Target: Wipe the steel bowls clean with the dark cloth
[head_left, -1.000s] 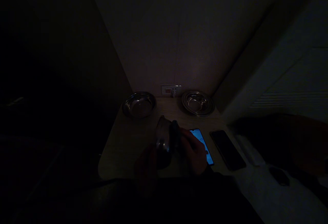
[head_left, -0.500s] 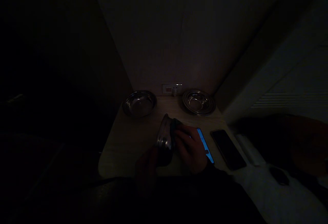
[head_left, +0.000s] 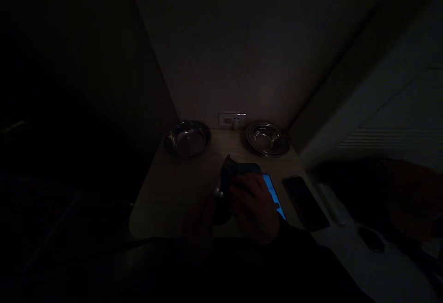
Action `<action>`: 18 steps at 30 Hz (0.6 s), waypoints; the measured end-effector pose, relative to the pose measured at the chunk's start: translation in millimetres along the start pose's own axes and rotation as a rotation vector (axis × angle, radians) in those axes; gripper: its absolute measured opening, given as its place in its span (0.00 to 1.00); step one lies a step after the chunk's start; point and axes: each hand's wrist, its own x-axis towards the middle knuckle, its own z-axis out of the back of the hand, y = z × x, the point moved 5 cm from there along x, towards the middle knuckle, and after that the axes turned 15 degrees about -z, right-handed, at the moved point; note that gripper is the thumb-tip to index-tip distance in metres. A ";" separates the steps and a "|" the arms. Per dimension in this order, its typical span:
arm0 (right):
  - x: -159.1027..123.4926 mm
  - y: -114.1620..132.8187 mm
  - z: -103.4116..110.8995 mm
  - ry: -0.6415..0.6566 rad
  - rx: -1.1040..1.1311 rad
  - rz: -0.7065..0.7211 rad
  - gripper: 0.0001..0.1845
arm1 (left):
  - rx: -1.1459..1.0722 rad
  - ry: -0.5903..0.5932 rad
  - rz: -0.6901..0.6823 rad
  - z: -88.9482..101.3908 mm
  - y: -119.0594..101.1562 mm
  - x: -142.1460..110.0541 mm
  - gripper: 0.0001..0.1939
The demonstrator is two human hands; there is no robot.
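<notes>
Left hand (head_left: pixel 198 222) grips bowl (head_left: pixel 220 203) — right (blurred) presses cloth (head_left: pixel 242 168).

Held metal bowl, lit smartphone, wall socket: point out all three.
Held metal bowl (head_left: pixel 221 208): head view, on its dark outer side.
Lit smartphone (head_left: pixel 272 193): head view, on its blue screen.
Wall socket (head_left: pixel 227 121): head view, on its reddish switch.
</notes>
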 end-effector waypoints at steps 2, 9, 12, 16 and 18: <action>-1.2 3.3 -0.2 0.032 -0.016 0.041 0.11 | 0.008 -0.006 0.007 -1.8 -0.4 -0.4 0.25; -3.1 1.3 3.1 0.005 -0.013 -0.005 0.12 | -0.012 -0.018 0.059 -5.7 -7.8 3.1 0.22; -4.6 2.2 3.2 0.017 -0.026 0.046 0.11 | -0.028 0.002 0.037 -6.3 -10.0 2.9 0.22; -0.3 -5.7 4.9 -0.031 -0.020 -0.029 0.12 | -0.054 -0.010 0.074 -5.5 -6.8 1.3 0.24; -2.7 -2.3 2.2 0.002 -0.036 0.010 0.12 | -0.064 -0.034 0.097 -4.0 -5.9 1.5 0.23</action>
